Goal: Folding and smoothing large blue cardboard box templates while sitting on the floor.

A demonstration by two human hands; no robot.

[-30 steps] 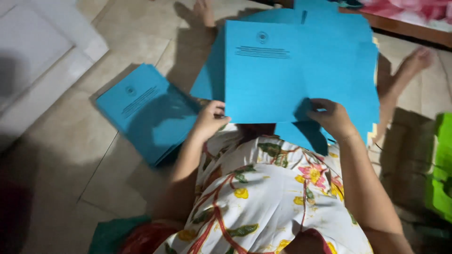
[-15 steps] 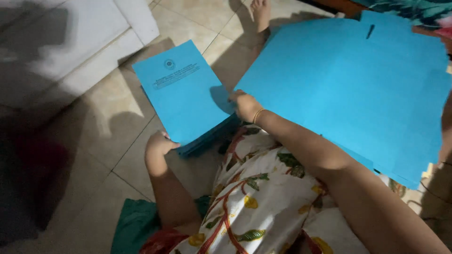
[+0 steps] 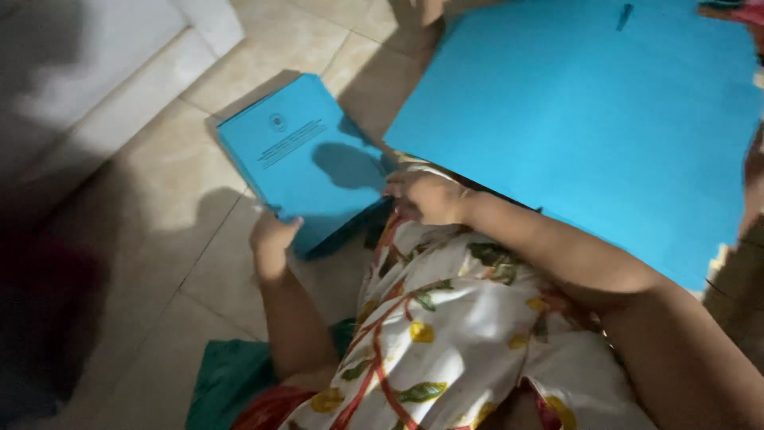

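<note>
The left hand (image 3: 274, 239) pinches the near corner of the blue booklet stack (image 3: 306, 159), fingers closed on its edge, at about 7 o'clock of the stack, which lies on the tiled floor (image 3: 151, 207) at 10 o'clock from the lap. The right hand (image 3: 426, 195) rests curled at the stack's 4 o'clock corner, fingertips touching; whether it grips I cannot tell. 1 stack shows, its copies too tight to count, plus 1 large blue sheet (image 3: 589, 119) spread at 1 o'clock. The paper looks light, thin, floppy and likely to slide; holding opposite corners seems best.
</note>
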